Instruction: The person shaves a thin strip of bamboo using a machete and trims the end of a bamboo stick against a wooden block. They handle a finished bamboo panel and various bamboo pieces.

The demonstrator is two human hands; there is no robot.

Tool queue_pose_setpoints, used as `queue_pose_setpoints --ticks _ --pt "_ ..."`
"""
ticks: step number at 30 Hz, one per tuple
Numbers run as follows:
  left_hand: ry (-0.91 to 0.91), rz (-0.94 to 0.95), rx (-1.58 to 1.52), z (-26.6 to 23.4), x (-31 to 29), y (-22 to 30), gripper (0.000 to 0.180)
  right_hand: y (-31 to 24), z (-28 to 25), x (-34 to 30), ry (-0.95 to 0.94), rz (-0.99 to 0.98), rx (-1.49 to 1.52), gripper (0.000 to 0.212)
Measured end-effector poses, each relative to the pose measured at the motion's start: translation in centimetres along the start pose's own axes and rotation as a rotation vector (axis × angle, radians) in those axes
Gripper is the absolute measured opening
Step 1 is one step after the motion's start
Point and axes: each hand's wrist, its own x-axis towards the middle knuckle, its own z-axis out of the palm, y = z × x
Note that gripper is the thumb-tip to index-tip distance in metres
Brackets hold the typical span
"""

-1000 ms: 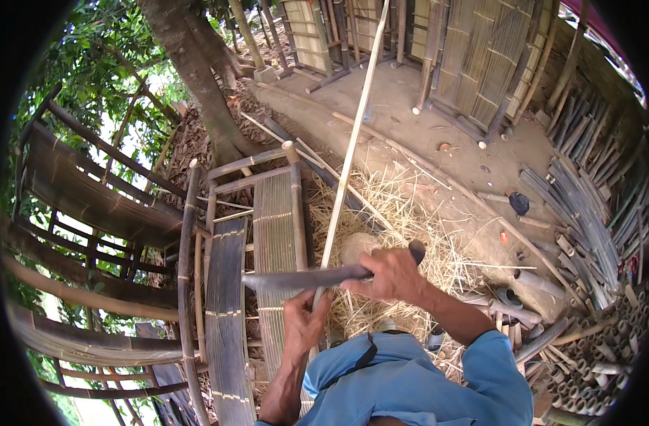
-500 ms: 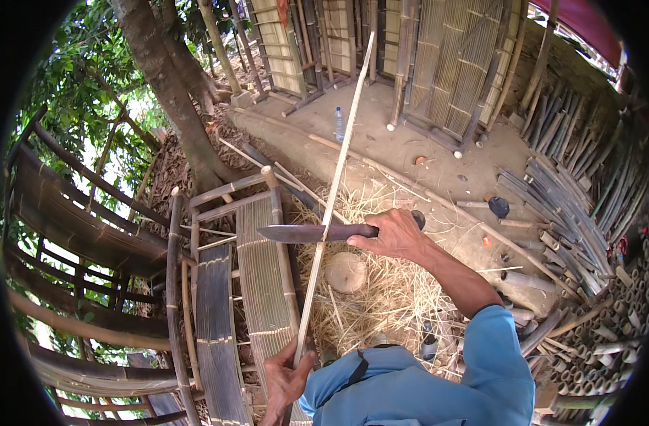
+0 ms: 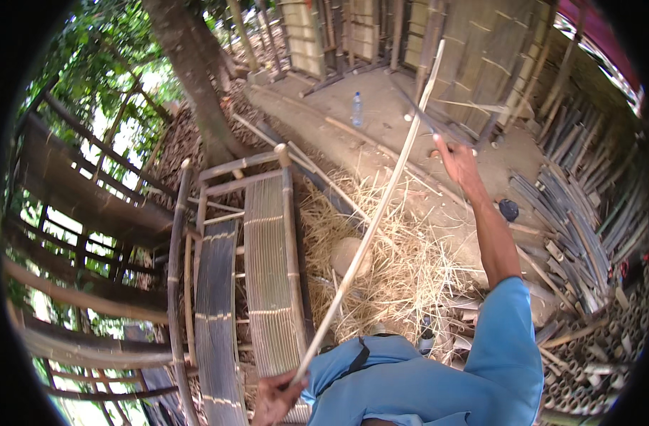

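Observation:
A long pale bamboo strip (image 3: 381,214) slants up and away to the right across the middle of the view. Its near end is gripped in my left hand (image 3: 276,399), low in front of my blue shirt. My right hand (image 3: 458,165) is closed around the handle of a large knife (image 3: 422,113), out near the strip's far end. The dark blade is blurred and crosses the strip; whether its edge touches cannot be made out. Most of the handle is hidden by my fingers.
Pale shavings (image 3: 402,273) cover the ground around a round wood block (image 3: 351,256). Slatted bamboo benches (image 3: 271,248) stand at the left, beside a tree trunk (image 3: 197,78). A water bottle (image 3: 357,110) stands beyond. Bamboo poles (image 3: 562,220) and cut tubes (image 3: 587,369) are piled right.
My right hand has moved the knife away from me, from the strip's middle toward its far end. The strip's far end has swung right, and its near end is lower.

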Motion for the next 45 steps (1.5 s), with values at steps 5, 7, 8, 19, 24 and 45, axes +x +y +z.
queue_pose_setpoints --ticks 5,7,8,19,24,45 --pt "-0.028 0.373 0.108 1.9 8.6 2.6 0.045 -8.6 4.0 -13.6 -0.299 -0.181 0.05 0.07" --pt "-0.04 0.433 -0.018 3.4 11.7 3.3 0.041 -11.8 4.6 -18.7 -0.482 -0.267 0.026 0.07" --pt "-0.041 0.484 -0.077 4.1 12.7 3.6 0.038 -12.5 5.2 -21.0 -0.434 -0.395 0.078 0.07" --pt "0.01 0.444 -0.011 4.5 12.2 3.6 0.038 -11.0 6.2 -21.2 -0.537 -0.297 0.063 0.072" --pt "0.037 0.48 0.035 4.1 10.3 3.4 0.034 -10.9 5.8 -20.9 -0.448 -0.571 0.097 0.075" --pt "0.007 0.292 0.214 0.3 -1.3 -2.4 0.027 2.9 2.2 -0.7 -0.127 0.347 0.338 0.08"
